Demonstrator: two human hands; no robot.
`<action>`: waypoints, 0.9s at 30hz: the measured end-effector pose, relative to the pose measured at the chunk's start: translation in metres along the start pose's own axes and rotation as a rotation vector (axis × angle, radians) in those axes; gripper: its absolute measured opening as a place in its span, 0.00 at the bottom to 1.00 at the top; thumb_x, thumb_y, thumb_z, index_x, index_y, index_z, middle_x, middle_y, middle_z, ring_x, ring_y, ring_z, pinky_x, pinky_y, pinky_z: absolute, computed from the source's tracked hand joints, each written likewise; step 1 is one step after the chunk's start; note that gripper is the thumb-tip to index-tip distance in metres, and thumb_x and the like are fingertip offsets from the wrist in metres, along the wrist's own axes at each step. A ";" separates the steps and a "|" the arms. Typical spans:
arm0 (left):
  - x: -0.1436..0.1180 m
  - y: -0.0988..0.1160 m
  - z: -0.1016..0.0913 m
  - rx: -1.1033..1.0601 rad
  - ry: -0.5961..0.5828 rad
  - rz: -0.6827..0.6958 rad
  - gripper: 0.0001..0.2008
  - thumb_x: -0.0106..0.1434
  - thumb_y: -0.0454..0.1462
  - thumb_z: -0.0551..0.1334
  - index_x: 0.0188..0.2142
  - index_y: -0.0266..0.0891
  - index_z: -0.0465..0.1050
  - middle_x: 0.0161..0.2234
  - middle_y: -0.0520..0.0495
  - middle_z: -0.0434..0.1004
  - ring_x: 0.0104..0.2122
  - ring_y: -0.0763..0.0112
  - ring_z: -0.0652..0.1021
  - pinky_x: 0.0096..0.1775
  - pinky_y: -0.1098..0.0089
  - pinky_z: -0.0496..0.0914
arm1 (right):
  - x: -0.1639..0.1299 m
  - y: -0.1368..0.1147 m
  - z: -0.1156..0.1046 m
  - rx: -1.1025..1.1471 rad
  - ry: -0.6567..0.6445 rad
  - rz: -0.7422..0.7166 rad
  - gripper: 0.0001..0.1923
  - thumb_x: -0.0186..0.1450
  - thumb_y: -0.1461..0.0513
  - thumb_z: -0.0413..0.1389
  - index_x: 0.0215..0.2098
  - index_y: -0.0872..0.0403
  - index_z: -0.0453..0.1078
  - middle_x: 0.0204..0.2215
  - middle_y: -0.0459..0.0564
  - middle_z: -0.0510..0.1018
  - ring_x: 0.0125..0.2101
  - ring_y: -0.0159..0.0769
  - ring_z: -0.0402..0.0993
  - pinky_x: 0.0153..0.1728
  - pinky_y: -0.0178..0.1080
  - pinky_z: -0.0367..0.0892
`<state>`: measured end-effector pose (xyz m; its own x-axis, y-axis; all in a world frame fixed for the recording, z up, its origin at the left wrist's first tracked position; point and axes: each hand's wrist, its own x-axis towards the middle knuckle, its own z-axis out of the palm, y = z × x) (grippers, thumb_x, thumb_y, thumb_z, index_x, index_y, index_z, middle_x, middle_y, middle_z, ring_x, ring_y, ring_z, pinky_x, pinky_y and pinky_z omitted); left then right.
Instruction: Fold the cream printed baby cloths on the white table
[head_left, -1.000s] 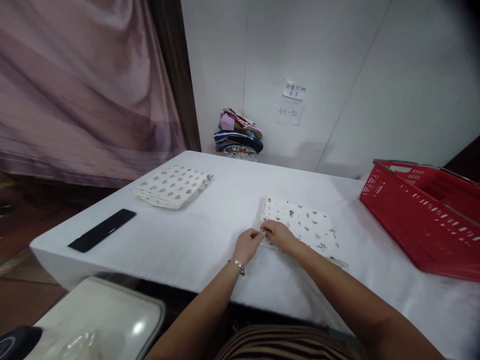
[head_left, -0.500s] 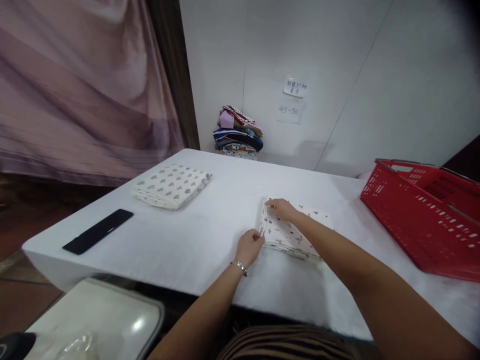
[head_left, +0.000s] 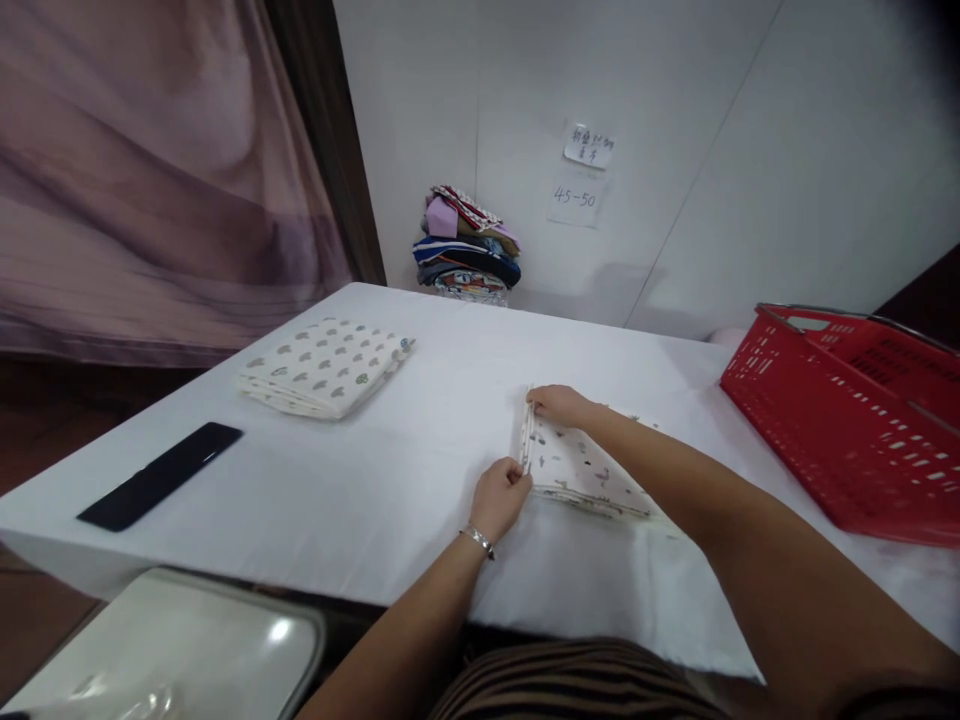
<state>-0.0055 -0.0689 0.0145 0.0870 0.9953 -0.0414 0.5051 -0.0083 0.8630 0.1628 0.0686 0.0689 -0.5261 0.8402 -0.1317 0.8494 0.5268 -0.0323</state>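
A folded white cloth point(head_left: 581, 465) with small printed figures lies on the white-covered table point(head_left: 420, 480) in front of me. My left hand point(head_left: 501, 495), a silver bracelet at its wrist, pinches the near left corner of the cloth. At the far left corner, my right hand point(head_left: 559, 405) grips the same edge with its fingertips. My right forearm hides part of the cloth's right side. Farther left on the table rests a second folded white cloth point(head_left: 330, 365) with grey printed motifs.
A flat black object point(head_left: 161, 477) lies at the table's left. On the right stands a red plastic basket point(head_left: 847, 430). Stacked folded fabrics point(head_left: 466, 250) are behind the table, below paper notes point(head_left: 576, 200) on the wall. A white stool-like surface point(head_left: 172, 640) is at lower left.
My right hand has shifted slightly left to the cloth's far corner. My left hand keeps its hold near the same spot. The camera view has tilted a little.
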 end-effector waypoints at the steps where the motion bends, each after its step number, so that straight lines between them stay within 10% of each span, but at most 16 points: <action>1: 0.000 0.000 0.000 0.000 -0.003 0.000 0.04 0.54 0.35 0.57 0.24 0.39 0.66 0.21 0.55 0.66 0.25 0.76 0.67 0.29 0.74 0.58 | -0.001 0.000 0.000 0.002 0.000 -0.004 0.12 0.62 0.64 0.50 0.42 0.51 0.70 0.41 0.50 0.77 0.39 0.39 0.72 0.34 0.34 0.61; 12: 0.005 0.010 -0.003 0.079 0.004 -0.009 0.16 0.59 0.48 0.57 0.25 0.39 0.67 0.25 0.51 0.70 0.27 0.72 0.69 0.30 0.72 0.58 | -0.005 0.005 0.001 -0.045 0.025 -0.144 0.08 0.64 0.65 0.48 0.33 0.54 0.70 0.39 0.50 0.73 0.36 0.34 0.69 0.31 0.32 0.57; 27: 0.007 0.011 -0.001 0.138 0.010 -0.018 0.09 0.59 0.38 0.56 0.23 0.39 0.67 0.24 0.52 0.70 0.27 0.73 0.69 0.30 0.73 0.57 | -0.002 0.007 0.005 0.051 0.067 -0.208 0.13 0.62 0.68 0.49 0.42 0.52 0.70 0.46 0.50 0.72 0.44 0.36 0.68 0.41 0.34 0.61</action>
<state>-0.0007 -0.0623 0.0241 0.0683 0.9964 -0.0509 0.6202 -0.0024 0.7844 0.1702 0.0698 0.0643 -0.6905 0.7215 -0.0508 0.7223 0.6840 -0.1026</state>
